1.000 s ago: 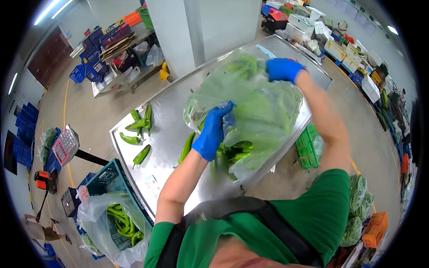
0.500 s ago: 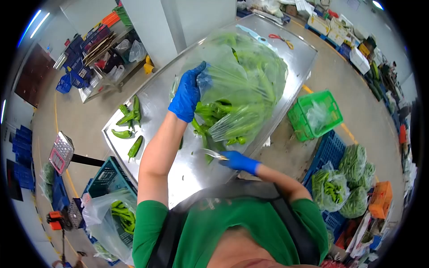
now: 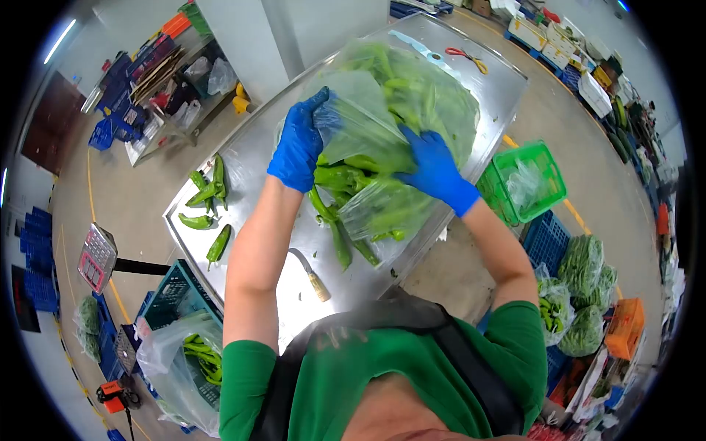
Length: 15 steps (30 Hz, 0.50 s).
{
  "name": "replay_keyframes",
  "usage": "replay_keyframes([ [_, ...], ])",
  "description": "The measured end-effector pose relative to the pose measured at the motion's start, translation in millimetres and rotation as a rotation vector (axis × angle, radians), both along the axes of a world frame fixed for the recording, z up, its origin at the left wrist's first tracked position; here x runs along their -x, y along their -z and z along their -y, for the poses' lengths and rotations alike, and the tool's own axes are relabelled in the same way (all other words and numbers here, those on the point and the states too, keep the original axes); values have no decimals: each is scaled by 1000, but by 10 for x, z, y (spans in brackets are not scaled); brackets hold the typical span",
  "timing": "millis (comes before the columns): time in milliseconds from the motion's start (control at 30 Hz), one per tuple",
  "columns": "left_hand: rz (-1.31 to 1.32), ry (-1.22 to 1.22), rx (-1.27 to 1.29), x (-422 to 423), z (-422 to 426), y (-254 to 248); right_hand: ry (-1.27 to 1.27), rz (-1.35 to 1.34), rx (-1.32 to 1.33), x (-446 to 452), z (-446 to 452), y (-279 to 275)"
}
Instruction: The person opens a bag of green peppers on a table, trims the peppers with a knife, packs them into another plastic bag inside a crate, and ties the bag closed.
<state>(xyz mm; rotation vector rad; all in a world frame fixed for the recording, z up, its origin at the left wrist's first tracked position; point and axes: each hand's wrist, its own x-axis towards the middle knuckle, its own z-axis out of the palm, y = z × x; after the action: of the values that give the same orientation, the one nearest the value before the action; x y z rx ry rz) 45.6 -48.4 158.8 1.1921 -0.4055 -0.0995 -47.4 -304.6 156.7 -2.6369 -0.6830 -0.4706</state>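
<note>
A large clear plastic bag (image 3: 434, 95) full of long green peppers (image 3: 342, 178) lies on the metal table, its mouth toward me. My left hand (image 3: 300, 143), in a blue glove, is closed on the film at the left side of the mouth. On the bag's right side rests my right hand (image 3: 435, 167), also blue-gloved, its fingers stretched out and apart over the film. Some peppers stick out of the mouth onto the metal. A curved knife (image 3: 316, 285) with a light handle lies on the table in front of me, untouched.
Several loose peppers (image 3: 218, 246) lie at the table's (image 3: 250, 165) left end. Red-handled scissors (image 3: 468, 59) are at the far end. A green crate (image 3: 526, 184) stands on the right, bagged vegetables (image 3: 585, 275) nearer. At left are a scale (image 3: 98, 257) and a teal crate (image 3: 180, 294).
My right hand has put the knife down on the table and moved up and forward onto the bag. The bag's mouth is wider, showing more peppers. My left hand has shifted slightly left.
</note>
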Motion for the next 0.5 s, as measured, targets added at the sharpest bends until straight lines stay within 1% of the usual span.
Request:
replay_keyframes([
  [67,-101,-35,49,-242,-24,110,-51,27,51,-75,307,37],
  [100,-78,-159,-82,-237,41,-32,-83,31,89,-55,356,14],
  [200,-357,-497,267,-617,-83,-301,-211,74,199,11,536,-56],
  [233,-358,-359,530,-1112,-693,-1,-233,112,181,3,671,-2],
  [267,37,-525,-226,-1462,-1294,13,-251,150,169,-5,869,44],
  [300,431,-618,-991,-1773,-1816,6,-209,76,233,-59,1139,92],
  [333,480,-631,-1015,-1959,-2137,195,-165,-1,296,-108,1345,194],
  [367,404,-607,-957,-2183,-2311,405,-186,-2,335,-177,1483,211],
  [400,359,-605,-1012,-2399,-2466,569,-206,-1,369,-256,1567,221],
  [433,306,-619,-1158,-2482,-2511,644,-229,11,400,-357,1648,251],
  [467,190,-739,-1508,-2516,-2579,716,-190,26,381,-426,1789,371],
  [500,47,-794,-1874,-2434,-2513,653,-145,41,356,-465,1915,560],
])
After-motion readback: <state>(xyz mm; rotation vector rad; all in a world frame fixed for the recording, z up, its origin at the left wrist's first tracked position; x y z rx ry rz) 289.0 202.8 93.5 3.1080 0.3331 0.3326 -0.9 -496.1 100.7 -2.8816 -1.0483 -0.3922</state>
